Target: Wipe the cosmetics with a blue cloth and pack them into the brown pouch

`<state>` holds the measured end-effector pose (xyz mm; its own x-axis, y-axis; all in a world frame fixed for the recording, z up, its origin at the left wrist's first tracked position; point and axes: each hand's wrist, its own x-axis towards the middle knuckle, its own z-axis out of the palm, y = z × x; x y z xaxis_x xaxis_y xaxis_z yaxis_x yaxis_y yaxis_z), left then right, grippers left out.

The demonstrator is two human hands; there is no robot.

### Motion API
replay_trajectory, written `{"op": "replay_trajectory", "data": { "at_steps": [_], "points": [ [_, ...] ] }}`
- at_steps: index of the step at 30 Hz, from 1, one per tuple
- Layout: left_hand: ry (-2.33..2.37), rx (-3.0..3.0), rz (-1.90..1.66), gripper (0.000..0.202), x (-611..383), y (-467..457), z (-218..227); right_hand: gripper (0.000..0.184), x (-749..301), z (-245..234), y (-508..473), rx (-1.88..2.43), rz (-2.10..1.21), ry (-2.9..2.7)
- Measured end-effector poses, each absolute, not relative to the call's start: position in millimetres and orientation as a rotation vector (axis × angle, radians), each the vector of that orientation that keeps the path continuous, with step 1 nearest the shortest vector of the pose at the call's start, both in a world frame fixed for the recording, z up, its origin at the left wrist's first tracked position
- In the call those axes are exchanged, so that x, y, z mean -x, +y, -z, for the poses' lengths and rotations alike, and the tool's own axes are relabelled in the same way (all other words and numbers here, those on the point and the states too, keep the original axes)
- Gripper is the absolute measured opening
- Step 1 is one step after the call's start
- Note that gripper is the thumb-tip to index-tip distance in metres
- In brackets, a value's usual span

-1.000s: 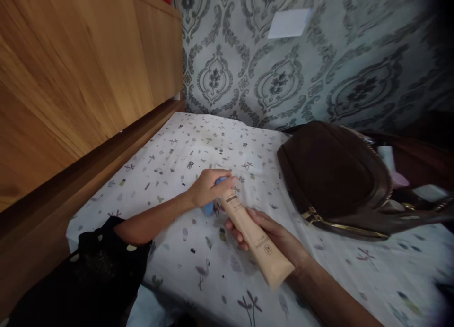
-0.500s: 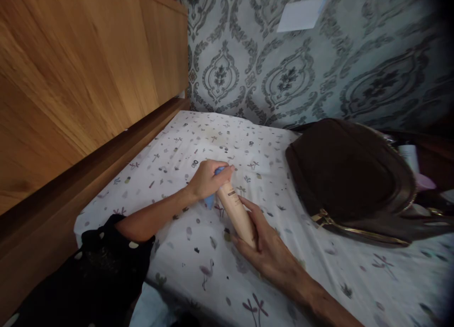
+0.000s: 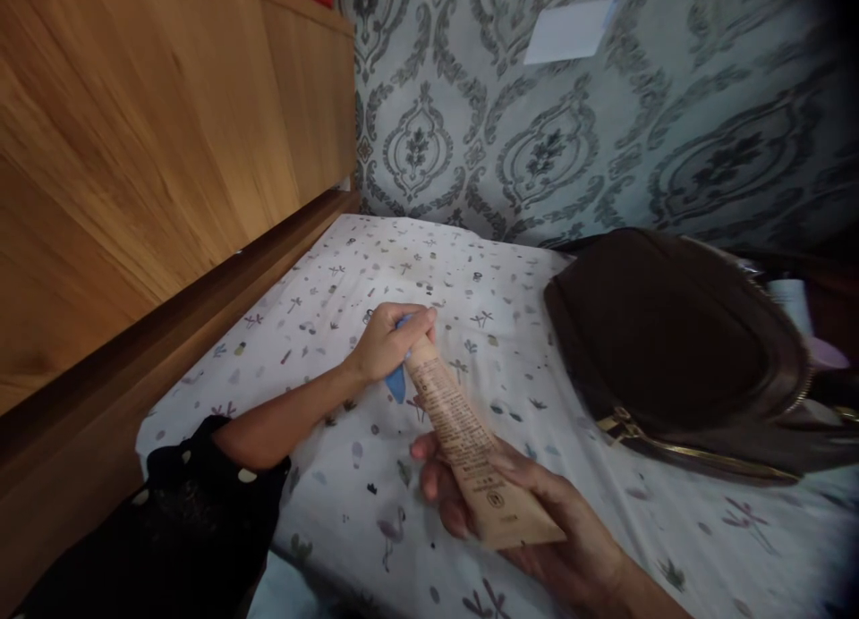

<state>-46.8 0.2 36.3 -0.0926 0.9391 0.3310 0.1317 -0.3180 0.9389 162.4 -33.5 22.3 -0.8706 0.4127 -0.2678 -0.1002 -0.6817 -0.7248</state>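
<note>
A beige squeeze tube [image 3: 470,449] slants between my two hands, its flat crimped end toward me and a side full of small print facing up. My right hand [image 3: 537,512] is closed around the tube's lower half, thumb on top and fingers beneath. At the narrow end, my left hand [image 3: 391,340] is closed, with thumb and fingers at the tube's tip. A blue piece [image 3: 396,385], perhaps cloth, pokes out below the left hand's fingers; most of it is hidden. The tube is above a white patterned sheet [image 3: 409,252].
A dark brown backpack [image 3: 664,333] lies at the right, unzipped, with a white tube [image 3: 790,304] and a pink item [image 3: 827,352] in it. A wooden cabinet [image 3: 201,127] borders the left side. Patterned wallpaper [image 3: 456,109] covers the wall behind.
The tube has turned over from its sparsely labelled side to its densely printed side. My right hand has shifted down and slipped its fingers underneath. My left hand has barely moved.
</note>
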Motion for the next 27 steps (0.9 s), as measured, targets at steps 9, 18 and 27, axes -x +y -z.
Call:
{"op": "replay_trajectory", "data": {
  "at_steps": [9,18,27],
  "points": [
    [1.417,-1.115,-1.765,0.052,35,6,-22,0.045,-154,-12,-35,0.882,-1.943,-1.738],
    [1.031,-1.385,-1.296,0.038,-11,-32,-25,0.046,-158,-13,-31,0.929,-1.534,-1.794],
    [0.871,-1.574,-0.900,0.035,35,-14,-54,0.057,-166,-14,-13,0.959,-1.438,-1.937]
  ]
}}
